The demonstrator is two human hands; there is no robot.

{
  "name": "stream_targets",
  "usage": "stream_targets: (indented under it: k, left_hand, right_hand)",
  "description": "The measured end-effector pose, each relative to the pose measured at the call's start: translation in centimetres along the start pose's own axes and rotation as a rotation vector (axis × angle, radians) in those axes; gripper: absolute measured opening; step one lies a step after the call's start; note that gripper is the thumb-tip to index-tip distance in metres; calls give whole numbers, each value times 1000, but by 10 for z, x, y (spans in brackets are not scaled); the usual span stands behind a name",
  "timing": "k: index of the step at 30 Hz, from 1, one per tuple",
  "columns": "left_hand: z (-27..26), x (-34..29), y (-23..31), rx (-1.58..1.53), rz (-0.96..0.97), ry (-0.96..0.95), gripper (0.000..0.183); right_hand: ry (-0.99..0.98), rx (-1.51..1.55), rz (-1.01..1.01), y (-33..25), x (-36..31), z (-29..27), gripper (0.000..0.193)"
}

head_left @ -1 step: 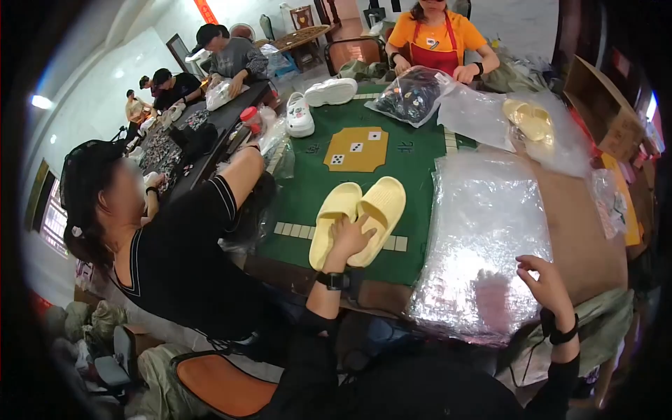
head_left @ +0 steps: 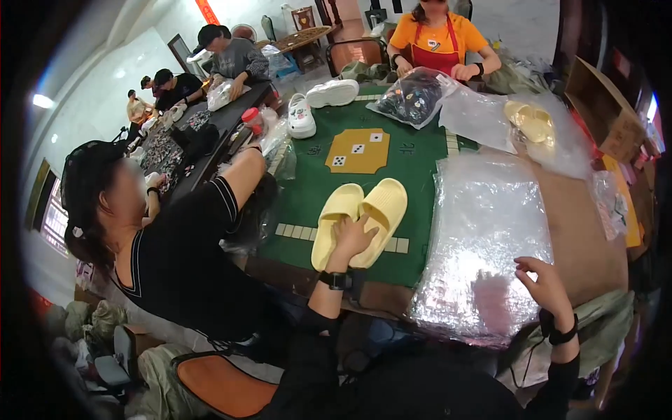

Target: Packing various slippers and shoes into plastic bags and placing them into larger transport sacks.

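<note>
A pair of pale yellow slide sandals (head_left: pixel 386 198) lies side by side on the green table mat (head_left: pixel 418 150), toes pointing away from me. My left hand (head_left: pixel 352 237) reaches into the pair from the near side, its fingers in the left slide and its thumb over the right one, gripping their inner edges. Over the right side of a stack of clear plastic bags (head_left: pixel 488 203), my right hand (head_left: pixel 542 283) hovers with bent fingers apart and nothing in them. Its reflection shows on the glossy top bag.
White clogs (head_left: pixel 302 117) stand at the mat's far left. A clear bag of dark items (head_left: pixel 411 98) lies before a person in an orange shirt (head_left: pixel 441 42). Bagged yellow slides (head_left: pixel 530 122) sit far right, near an open cardboard box (head_left: pixel 603 112). A person in black (head_left: pixel 189 259) works close on my left.
</note>
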State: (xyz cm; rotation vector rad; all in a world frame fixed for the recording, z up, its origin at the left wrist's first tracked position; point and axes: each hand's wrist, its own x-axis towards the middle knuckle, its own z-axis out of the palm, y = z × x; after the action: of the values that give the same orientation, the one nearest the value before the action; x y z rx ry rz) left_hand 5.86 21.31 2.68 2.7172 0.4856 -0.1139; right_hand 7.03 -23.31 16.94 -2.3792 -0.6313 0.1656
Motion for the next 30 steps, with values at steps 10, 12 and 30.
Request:
stream_targets:
  k: [10, 12, 30]
  left_hand:
    - [7, 28, 21, -141, -12, 163, 57]
    - [-5, 24, 34, -236, 31, 214, 53]
    - [17, -80, 257, -544, 457, -44, 77]
  right_hand:
    - [-125, 97, 66, -13, 5, 15, 31]
    - [-70, 86, -32, 2, -2, 19, 33]
    - [290, 1052, 206, 12, -37, 36, 75]
